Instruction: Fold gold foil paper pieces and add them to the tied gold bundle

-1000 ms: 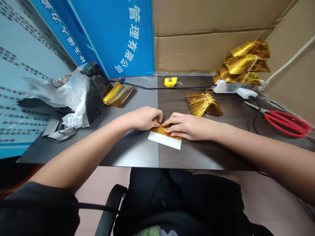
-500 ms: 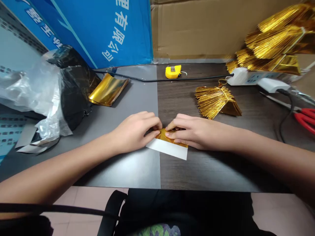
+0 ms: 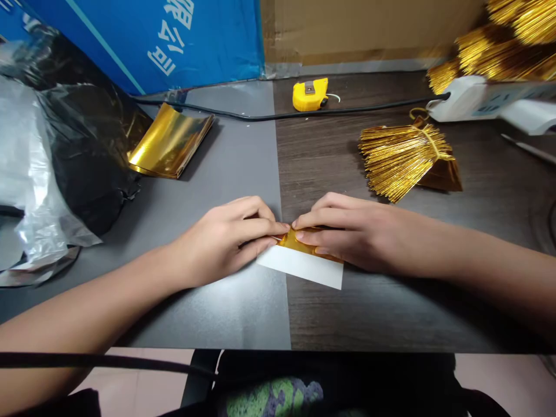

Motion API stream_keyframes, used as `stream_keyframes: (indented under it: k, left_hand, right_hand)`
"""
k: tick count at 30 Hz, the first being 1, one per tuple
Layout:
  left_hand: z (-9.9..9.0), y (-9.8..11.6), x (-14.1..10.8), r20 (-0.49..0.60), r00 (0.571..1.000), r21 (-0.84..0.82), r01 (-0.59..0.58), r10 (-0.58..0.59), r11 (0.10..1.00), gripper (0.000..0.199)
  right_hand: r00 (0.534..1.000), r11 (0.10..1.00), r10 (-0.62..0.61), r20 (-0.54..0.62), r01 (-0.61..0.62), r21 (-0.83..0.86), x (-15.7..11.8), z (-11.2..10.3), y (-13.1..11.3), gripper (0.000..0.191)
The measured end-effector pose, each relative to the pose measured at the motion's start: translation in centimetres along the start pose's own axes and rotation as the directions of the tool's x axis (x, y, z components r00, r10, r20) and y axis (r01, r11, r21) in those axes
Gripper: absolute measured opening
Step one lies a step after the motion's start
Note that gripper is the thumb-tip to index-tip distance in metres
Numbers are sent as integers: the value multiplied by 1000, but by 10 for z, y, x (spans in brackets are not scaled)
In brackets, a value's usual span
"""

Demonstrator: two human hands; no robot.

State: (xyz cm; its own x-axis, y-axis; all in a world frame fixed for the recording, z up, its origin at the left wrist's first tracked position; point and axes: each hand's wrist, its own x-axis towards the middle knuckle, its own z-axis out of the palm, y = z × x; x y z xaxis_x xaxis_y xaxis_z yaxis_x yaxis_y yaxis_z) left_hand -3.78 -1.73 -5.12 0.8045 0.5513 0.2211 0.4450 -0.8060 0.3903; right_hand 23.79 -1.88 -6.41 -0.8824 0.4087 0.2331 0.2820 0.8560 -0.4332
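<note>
Blue panel (image 3: 217, 43) reads "限公司". Left hand (image 3: 234, 234) pinches gold-and-white sheet (image 3: 304, 267); right hand (image 3: 354, 231) presses it, grip unclear. Long axis crosswise, right end nearer the body.

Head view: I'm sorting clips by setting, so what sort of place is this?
Probably a handcraft spot at a desk: the left hand and right hand touch a gold and white sheet, a tied gold bundle lies beyond the right hand, and a yellow tape measure sits farther back.

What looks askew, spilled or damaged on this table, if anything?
Nothing looks plainly spilled or damaged. The paper touched by the left hand and right hand lies askew, slanting against the front edge of the table.
</note>
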Motion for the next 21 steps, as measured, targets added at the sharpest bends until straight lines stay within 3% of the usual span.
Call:
stream_keyframes:
  k: [9, 18, 21]
  left_hand:
    - [0, 2, -1, -46, 999, 79, 8, -4, 997, 15]
    - [1, 5, -4, -28, 1000, 164, 12, -8, 986, 19]
    - [1, 5, -4, -28, 1000, 161, -8, 13, 987, 18]
  right_hand:
    - [1000, 1000, 11, -24, -11, 17, 0, 2, 0, 31]
    - [989, 980, 137, -53, -127, 151, 1, 3, -2, 27]
    - [972, 957, 229, -60, -213, 196, 1, 2, -4, 29]
